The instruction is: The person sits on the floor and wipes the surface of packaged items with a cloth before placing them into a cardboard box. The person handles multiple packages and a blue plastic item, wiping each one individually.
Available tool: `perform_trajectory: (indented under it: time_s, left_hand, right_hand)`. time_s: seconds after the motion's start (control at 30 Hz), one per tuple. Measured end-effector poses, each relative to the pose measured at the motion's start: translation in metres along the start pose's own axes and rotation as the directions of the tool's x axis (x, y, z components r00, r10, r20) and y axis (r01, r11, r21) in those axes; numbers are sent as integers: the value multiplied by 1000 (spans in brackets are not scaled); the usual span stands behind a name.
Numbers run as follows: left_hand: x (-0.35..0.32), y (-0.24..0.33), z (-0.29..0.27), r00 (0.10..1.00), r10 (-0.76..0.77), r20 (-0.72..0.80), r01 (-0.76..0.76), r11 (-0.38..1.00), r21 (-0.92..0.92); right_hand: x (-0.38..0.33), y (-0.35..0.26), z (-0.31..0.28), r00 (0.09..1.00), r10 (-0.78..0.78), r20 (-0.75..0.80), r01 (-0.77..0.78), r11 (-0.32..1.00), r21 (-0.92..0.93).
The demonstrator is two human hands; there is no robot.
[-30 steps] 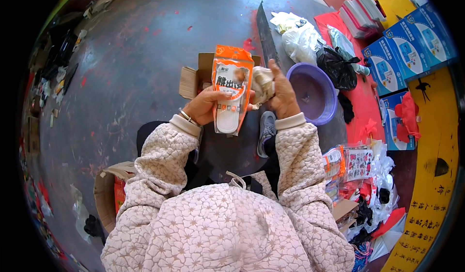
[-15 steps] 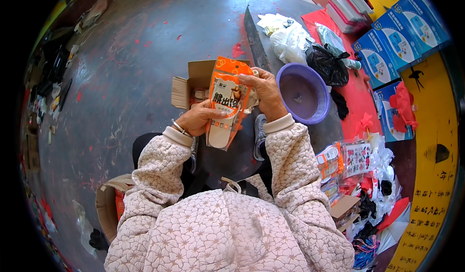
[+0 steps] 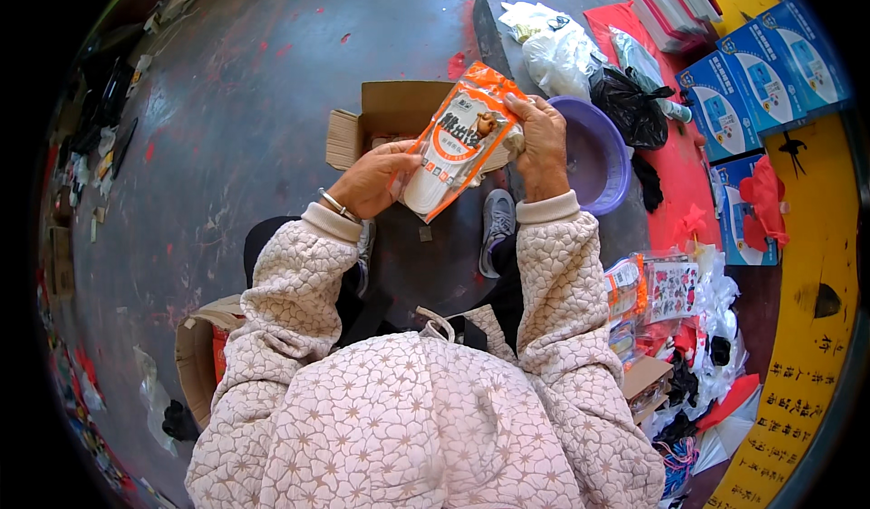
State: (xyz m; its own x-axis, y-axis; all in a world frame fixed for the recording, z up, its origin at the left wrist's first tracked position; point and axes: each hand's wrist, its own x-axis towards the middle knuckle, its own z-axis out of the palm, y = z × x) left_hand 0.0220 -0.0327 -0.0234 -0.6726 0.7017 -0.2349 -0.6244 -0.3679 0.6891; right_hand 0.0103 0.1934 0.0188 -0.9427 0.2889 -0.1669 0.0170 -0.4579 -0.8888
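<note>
I am looking straight down from a head camera at a seated person in a pale quilted jacket with a flower pattern. Both hands are raised in front of the chest and share one thing: a flat orange and white packet, tilted so its top corner points up and to the right.

The left hand has its grip closed on the packet's lower left edge, thumb on top and fingers underneath. A thin metal bangle circles that wrist. The right hand has its grip closed on the packet's upper right corner, fingertips pinching the edge.

Directly behind the packet, on the grey concrete floor, sits an open brown cardboard box with its flaps spread. Its contents are hidden by the packet.

Just right of the right hand is a round purple plastic basin. Beyond it lie a black plastic bag and clear plastic bags. Blue and white cartons are stacked at the upper right, on a red mat.

Beneath the hands I can see a grey shoe. Near the person's right elbow lies a heap of similar packets and mixed wrappers. Another cardboard box stands beside the left elbow.
</note>
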Motion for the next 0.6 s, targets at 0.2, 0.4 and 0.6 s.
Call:
perform_trajectory:
  time_s: [0.2, 0.4, 0.6]
  left_hand:
    - [1, 1, 1, 1000, 2, -5, -3, 993, -114]
    - [-4, 6, 8, 999, 8, 50, -2, 994, -107]
    - [-4, 2, 22, 994, 103, 29, -103, 994, 24]
  right_hand:
    - [1, -4, -1, 995, 7, -102, -3, 999, 44]
    - [14, 1, -10, 992, 111, -57, -98, 977, 187]
    - [-1, -7, 6, 997, 9, -75, -2, 997, 82]
